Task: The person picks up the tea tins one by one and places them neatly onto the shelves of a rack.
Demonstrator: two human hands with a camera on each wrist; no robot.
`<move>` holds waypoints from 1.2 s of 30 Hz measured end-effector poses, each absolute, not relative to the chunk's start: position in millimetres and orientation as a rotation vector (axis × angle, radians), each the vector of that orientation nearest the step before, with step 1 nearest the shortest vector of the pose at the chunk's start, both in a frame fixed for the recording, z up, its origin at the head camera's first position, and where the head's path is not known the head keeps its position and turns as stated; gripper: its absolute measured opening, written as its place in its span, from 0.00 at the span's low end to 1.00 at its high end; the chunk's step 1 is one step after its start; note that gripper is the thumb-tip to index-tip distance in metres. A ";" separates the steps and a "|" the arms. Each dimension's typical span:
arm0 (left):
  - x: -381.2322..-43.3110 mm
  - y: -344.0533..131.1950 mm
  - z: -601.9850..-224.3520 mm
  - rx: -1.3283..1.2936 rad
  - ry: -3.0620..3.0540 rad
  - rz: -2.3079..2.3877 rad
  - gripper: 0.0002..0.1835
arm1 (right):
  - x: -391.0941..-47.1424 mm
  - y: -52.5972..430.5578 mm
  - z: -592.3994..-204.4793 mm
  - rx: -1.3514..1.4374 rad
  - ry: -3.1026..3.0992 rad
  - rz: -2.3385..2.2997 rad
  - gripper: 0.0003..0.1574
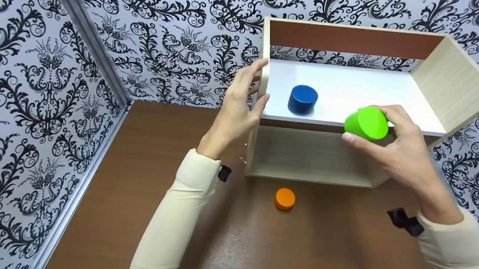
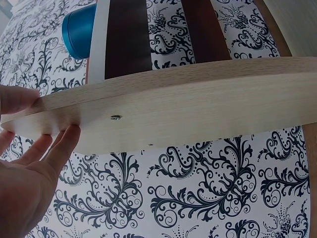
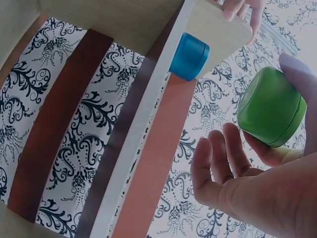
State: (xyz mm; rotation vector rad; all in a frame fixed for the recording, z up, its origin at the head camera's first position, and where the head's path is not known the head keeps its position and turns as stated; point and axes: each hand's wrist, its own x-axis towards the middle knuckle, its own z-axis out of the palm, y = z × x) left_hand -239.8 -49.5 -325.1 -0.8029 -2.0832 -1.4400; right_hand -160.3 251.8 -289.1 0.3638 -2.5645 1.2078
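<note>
My left hand [image 1: 239, 101] grips the front edge of the left side panel [image 2: 198, 104] of a small wooden shelf unit, thumb on one face and fingers on the other. In my right hand [image 1: 408, 155] is a bright green round canister [image 1: 367, 122], pinched between thumb and index finger and tilted in front of the white upper shelf [image 1: 338, 84]. The right wrist view shows a seam near one end of the green canister [image 3: 270, 106], with the other fingers spread apart from it. A blue round canister [image 1: 303, 100] stands upright on the upper shelf, near the left panel.
An orange round container [image 1: 284, 199] sits on the brown wooden table [image 1: 233, 242] before the unit. Below the white shelf is a lower compartment [image 1: 313, 155]. The right side panel [image 1: 455, 81] flares outward in the head view. Patterned walls [image 1: 166, 42] stand behind and at left.
</note>
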 end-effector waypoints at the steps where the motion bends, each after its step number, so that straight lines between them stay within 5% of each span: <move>1: -239.6 -49.4 -325.1 -0.803 -2.083 -1.440 0.37 | -161.5 251.9 -287.2 0.356 -2.570 1.207 0.34; 36: -238.4 -48.6 -324.0 -0.784 -2.112 -1.444 0.37 | -227.7 261.9 -271.2 0.245 -2.747 1.158 0.37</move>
